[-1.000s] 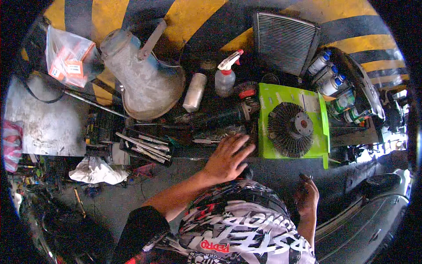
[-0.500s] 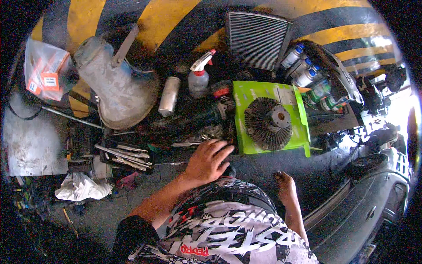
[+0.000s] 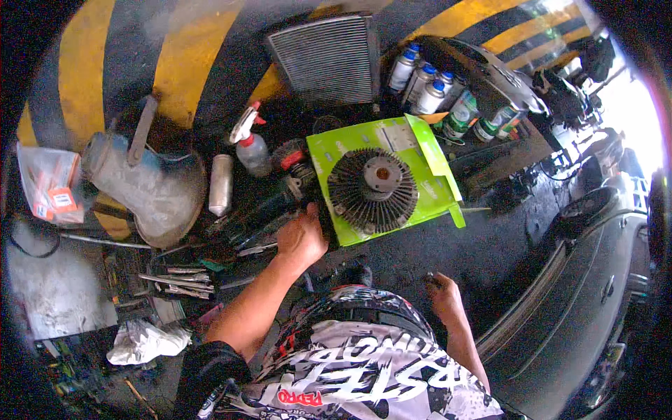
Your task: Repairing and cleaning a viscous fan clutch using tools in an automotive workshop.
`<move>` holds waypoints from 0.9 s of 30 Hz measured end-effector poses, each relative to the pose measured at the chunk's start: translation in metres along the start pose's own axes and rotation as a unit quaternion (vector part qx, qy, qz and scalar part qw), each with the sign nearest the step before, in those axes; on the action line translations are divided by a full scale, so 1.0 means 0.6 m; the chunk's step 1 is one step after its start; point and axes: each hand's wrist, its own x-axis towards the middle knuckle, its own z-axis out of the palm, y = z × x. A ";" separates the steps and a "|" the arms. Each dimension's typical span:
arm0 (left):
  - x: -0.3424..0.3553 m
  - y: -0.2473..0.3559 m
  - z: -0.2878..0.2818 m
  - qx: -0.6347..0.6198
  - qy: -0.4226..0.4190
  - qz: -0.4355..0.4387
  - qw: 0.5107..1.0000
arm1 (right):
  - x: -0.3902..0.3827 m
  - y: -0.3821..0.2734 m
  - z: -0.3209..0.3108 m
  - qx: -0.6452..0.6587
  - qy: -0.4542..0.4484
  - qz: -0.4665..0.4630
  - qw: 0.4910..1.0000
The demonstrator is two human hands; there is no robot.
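Note:
My left hand (image 3: 304,236) is beside the near left corner of a bright green cardboard box (image 3: 437,150), its fingers curled down and partly hidden. Just beyond it lies a dark power tool that looks like an angle grinder (image 3: 269,210), with a red part at its far end. On the box rests a round finned metal fan clutch (image 3: 374,189) with a pale hub, apart from both hands. Low at my right side, away from the bench, my right hand (image 3: 443,295) is closed. A small dark thing shows at its fingertips, too small to name.
Left of the grinder stand a spray bottle (image 3: 252,150) and a silver can (image 3: 220,185). A large grey metal funnel-like part (image 3: 157,189), a radiator (image 3: 325,59) and several blue-capped bottles (image 3: 404,68) line the back. Metal tools (image 3: 178,281) lie at left; a grey car door (image 3: 581,308) is at right.
My left hand has moved from over the bench edge in to the grinder and box corner, its spread fingers now curled. The whole view has turned, shifting the bench things leftward. My right hand stays low.

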 end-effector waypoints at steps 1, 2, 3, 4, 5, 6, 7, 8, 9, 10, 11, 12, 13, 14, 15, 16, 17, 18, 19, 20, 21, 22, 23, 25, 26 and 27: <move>0.010 0.004 0.003 0.017 -0.029 -0.009 0.999 | 0.010 0.019 0.000 0.006 0.003 0.002 1.000; 0.017 0.006 0.004 0.011 -0.040 -0.003 0.999 | 0.026 0.047 0.001 -0.018 0.007 -0.073 0.997; 0.019 0.007 0.003 0.016 -0.042 0.001 0.999 | 0.027 0.049 0.003 -0.042 0.009 -0.147 0.988; 0.020 0.006 0.001 0.011 -0.039 -0.019 0.999 | 0.027 0.052 0.002 -0.036 0.009 -0.145 0.989; 0.021 0.005 -0.001 0.007 -0.035 -0.038 0.999 | 0.027 0.052 0.000 -0.016 0.011 -0.120 0.993; 0.022 0.004 -0.003 0.012 -0.037 -0.035 0.999 | 0.026 0.046 -0.003 0.004 0.013 -0.095 0.995; 0.022 0.001 -0.005 -0.017 -0.034 -0.055 0.998 | 0.028 0.046 -0.005 0.009 0.013 -0.093 0.996; 0.021 -0.004 -0.006 -0.046 -0.031 -0.075 0.996 | 0.031 0.047 -0.008 -0.012 0.014 -0.101 0.995; 0.022 -0.009 -0.007 -0.077 -0.029 -0.094 0.992 | 0.032 0.051 -0.012 -0.034 0.016 -0.108 0.993; 0.019 -0.029 0.005 -0.097 -0.004 -0.070 0.993 | 0.034 0.054 -0.013 -0.028 0.019 -0.145 0.989; 0.010 -0.046 0.019 -0.093 -0.004 -0.071 0.993 | 0.033 0.054 -0.013 -0.024 0.016 -0.146 0.989; 0.004 -0.048 0.022 -0.119 0.037 -0.056 0.991 | 0.031 0.046 -0.017 -0.019 0.008 -0.141 0.990; 0.001 -0.053 0.023 -0.145 0.078 -0.042 0.986 | 0.032 0.041 -0.019 -0.014 0.000 -0.137 0.990; 0.000 -0.063 0.022 -0.142 0.078 -0.042 0.986 | 0.037 0.041 -0.020 -0.013 -0.002 -0.137 0.990; -0.001 -0.065 0.012 -0.221 0.050 -0.030 0.973 | 0.040 0.041 -0.023 -0.031 -0.015 -0.139 0.990; -0.003 -0.066 0.005 -0.299 0.022 -0.018 0.954 | 0.043 0.039 -0.025 -0.051 -0.029 -0.141 0.988; -0.011 -0.067 -0.003 -0.299 0.023 -0.019 0.954 | 0.043 0.035 -0.025 -0.051 -0.031 -0.142 0.988; -0.020 -0.055 -0.021 -0.338 0.025 -0.036 0.940 | 0.040 0.026 -0.028 -0.054 -0.030 -0.143 0.988; -0.031 -0.050 -0.033 -0.376 0.029 -0.054 0.924 | 0.038 0.019 -0.028 -0.058 -0.030 -0.146 0.987; -0.037 -0.051 -0.034 -0.377 0.030 -0.056 0.924 | 0.043 0.019 -0.023 -0.059 -0.032 -0.147 0.987; -0.045 -0.053 -0.035 -0.385 0.027 -0.065 0.920 | 0.048 0.015 -0.016 -0.024 -0.032 -0.163 0.986; -0.051 -0.054 -0.035 -0.393 0.024 -0.074 0.916 | 0.051 0.010 -0.012 0.011 -0.031 -0.179 0.983; -0.054 -0.053 -0.031 -0.393 0.026 -0.076 0.916 | 0.055 0.002 -0.004 0.009 -0.034 -0.181 0.983; -0.067 -0.051 -0.015 -0.242 0.117 0.000 0.963 | 0.050 -0.063 0.027 0.111 -0.009 -0.245 0.963; -0.078 -0.058 -0.002 -0.224 0.112 -0.019 0.968 | 0.056 -0.079 0.042 0.109 -0.017 -0.249 0.962; -0.084 -0.056 -0.003 -0.225 0.115 -0.020 0.967 | 0.069 -0.092 0.055 0.095 -0.005 -0.255 0.962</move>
